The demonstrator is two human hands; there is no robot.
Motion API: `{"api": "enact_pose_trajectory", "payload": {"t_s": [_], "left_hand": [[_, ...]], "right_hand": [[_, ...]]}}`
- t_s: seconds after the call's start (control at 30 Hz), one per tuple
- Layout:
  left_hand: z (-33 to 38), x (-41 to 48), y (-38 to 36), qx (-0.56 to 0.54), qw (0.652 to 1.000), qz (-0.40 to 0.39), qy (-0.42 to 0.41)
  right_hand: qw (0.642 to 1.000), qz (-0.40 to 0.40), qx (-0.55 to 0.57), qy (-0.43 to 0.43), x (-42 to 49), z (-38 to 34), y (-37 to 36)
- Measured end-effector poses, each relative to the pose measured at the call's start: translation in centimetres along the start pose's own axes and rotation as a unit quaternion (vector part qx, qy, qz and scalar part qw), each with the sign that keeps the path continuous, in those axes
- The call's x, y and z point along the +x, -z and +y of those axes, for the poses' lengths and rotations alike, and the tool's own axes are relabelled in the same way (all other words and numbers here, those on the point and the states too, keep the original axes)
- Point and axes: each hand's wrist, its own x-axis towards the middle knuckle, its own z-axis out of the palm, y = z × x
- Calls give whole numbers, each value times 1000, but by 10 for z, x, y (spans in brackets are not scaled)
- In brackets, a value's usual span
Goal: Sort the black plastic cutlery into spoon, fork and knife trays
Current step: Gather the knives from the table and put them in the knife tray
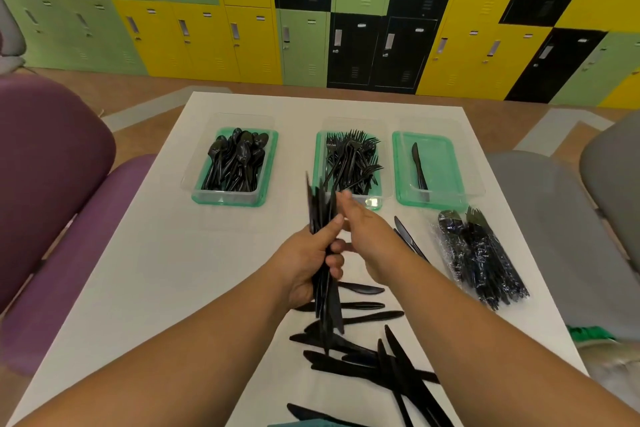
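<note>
While your left hand (pixel 304 263) clamps the knife bundle (pixel 323 253) upright, its fingers (pixel 336 258) curl round it. Your right hand (pixel 363 229) fingers lie straight beside the blades.

Three clear trays with green bases on the white table (pixel 166 253): spoon tray (pixel 199 189), fork tray (pixel 318 163), knife tray (pixel 446 166). Spoons and forks heaped, too tangled to count. One knife (pixel 419 166) in the knife tray. One bundle of knives (pixel 323 288), number unclear. Roughly a dozen loose knives (pixel 367 357), overlapping. One wrapped pack of cutlery (pixel 481 260). Two hands: left hand (pixel 308 263), right hand (pixel 363 229).
</note>
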Motion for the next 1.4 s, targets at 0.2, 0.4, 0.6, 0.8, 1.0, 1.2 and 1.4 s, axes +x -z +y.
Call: {"api": "enact_pose_trajectory", "payload": {"t_s": [0.2,0.4,0.6,0.8,1.0,1.2,1.4], "left_hand": [[19,10,-10,24,972,51,-230],[12,4,-17,84,964,-9,-254],[11,4,-12,196,962,-23,-188],[14,10,-6,257,959,-74,-96],[35,28,-14,70,991,-61,-97],[50,49,-25,69,990,-68,-100],[59,67,-19,130,987,-27,-86]], "right_hand": [[917,-29,307,-254,-24,43,-7],[875,-40,444,-191,-28,38,-8],[936,-47,326,-128,-31,34,-5],[963,-121,237,-24,-37,37,7],[979,-123,163,20,-27,34,16],[981,-141,131,0,-14,24,32],[990,9,136,-16,35,-6,78]]}}
